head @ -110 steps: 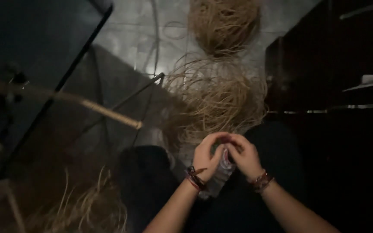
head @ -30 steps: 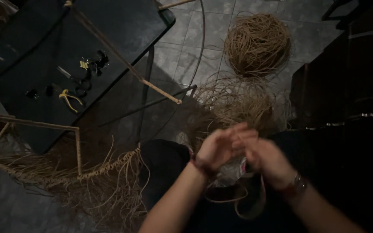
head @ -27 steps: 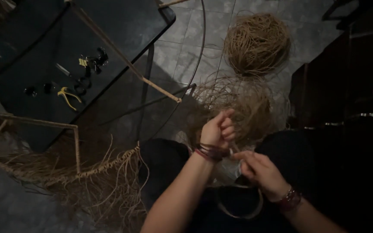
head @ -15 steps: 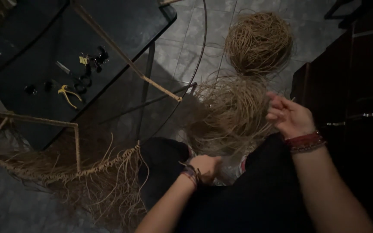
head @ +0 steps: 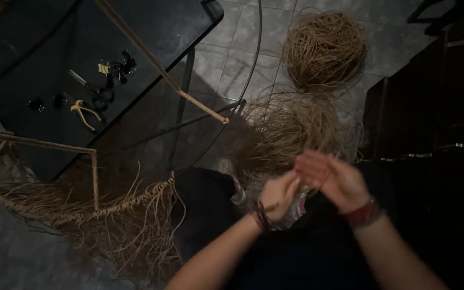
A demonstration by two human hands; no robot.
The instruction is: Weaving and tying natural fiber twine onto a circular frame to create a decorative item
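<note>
Rough straw-like fibre bundle (head: 291,134); glossy dark table (head: 162,32)

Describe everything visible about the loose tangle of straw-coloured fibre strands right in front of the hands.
The loose tangle of fibre strands is pale tan, thin and wiry, like raffia or rattan strips. It sprawls messily on the grey tiled floor, frayed ends sticking out all round. A tighter round bundle lies just beyond it, apparently joined by stray strands. Its near edge reaches the left hand and right hand, both blurred; whether they grip a strand is unclear.
</note>
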